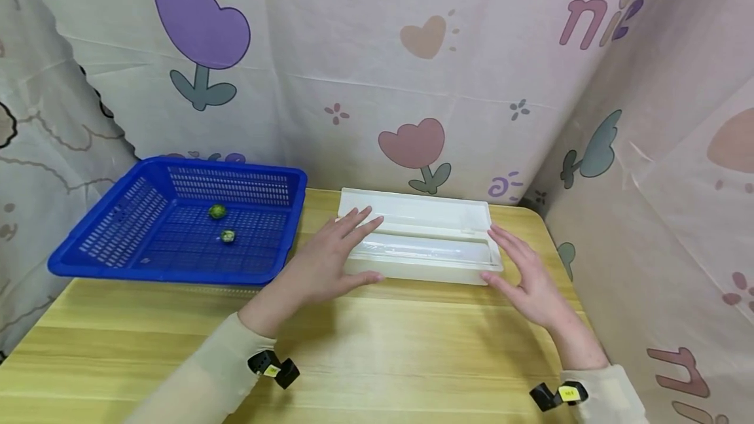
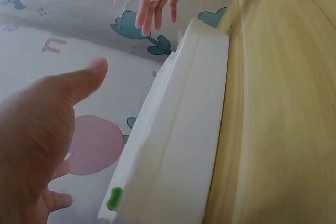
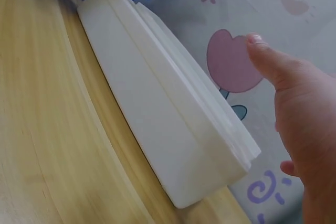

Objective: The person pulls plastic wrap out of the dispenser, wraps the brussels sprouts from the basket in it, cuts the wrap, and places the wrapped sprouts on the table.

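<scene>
A long white cling film box (image 1: 424,271) sits on the table with its lid (image 1: 412,208) tipped back toward the curtain. Inside it lies a clear, shiny roll of cling film (image 1: 436,248). My left hand (image 1: 324,264) spreads its fingers over the box's left end, and nothing is held in it. At the other end is my right hand (image 1: 533,283), fingers and thumb extended around the right corner, also holding nothing. In the left wrist view a small green piece (image 2: 114,199) shows at the box's left end.
To the left stands a blue plastic basket (image 1: 177,275) with two small green-and-white items, one of them a round green piece (image 1: 217,211). The wooden table (image 1: 377,358) reaches back to a patterned curtain (image 1: 330,31), which also hangs along the right side.
</scene>
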`<state>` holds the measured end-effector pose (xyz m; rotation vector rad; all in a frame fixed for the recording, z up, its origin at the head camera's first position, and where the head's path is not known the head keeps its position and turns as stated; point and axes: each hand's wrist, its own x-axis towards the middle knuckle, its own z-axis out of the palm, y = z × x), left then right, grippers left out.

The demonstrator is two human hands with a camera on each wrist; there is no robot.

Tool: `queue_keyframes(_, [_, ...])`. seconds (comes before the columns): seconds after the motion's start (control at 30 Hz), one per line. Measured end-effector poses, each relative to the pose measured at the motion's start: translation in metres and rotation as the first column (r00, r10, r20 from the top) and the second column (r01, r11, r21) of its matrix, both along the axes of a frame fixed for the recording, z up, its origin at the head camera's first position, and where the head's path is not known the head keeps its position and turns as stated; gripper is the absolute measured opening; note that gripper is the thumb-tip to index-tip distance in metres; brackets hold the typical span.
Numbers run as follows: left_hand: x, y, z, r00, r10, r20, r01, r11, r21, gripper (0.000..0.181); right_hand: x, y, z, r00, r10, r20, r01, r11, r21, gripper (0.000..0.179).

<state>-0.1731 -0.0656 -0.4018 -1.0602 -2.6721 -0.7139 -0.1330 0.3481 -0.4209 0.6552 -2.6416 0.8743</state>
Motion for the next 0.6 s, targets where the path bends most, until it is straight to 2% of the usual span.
queue_keyframes(0.17, [-0.001,-0.002,-0.009,0.992,0.045,0.119,-0.06,0.991,0.123,0.092,-0.003,0.004,-0.006,0.999,-0.014,0.033,0.017,0.995,-0.094,0.076])
queue_keyframes(0.33, [-0.003,-0.006,-0.019,0.981,0.058,0.186,-0.098,0.972,0.213,0.088,-0.006,0.005,-0.011,0.999,-0.016,0.031,0.02,0.99,-0.141,0.068])
queue_keyframes(0.47, [-0.005,-0.009,-0.026,0.967,0.063,0.245,-0.131,0.953,0.273,0.083,-0.008,0.005,-0.015,0.999,0.016,0.045,-0.006,0.978,-0.208,0.058])
queue_keyframes(0.6, [-0.009,-0.01,-0.032,0.963,0.066,0.261,-0.15,0.936,0.318,0.077,-0.011,0.005,-0.02,0.997,0.041,0.067,-0.022,0.964,-0.264,0.051])
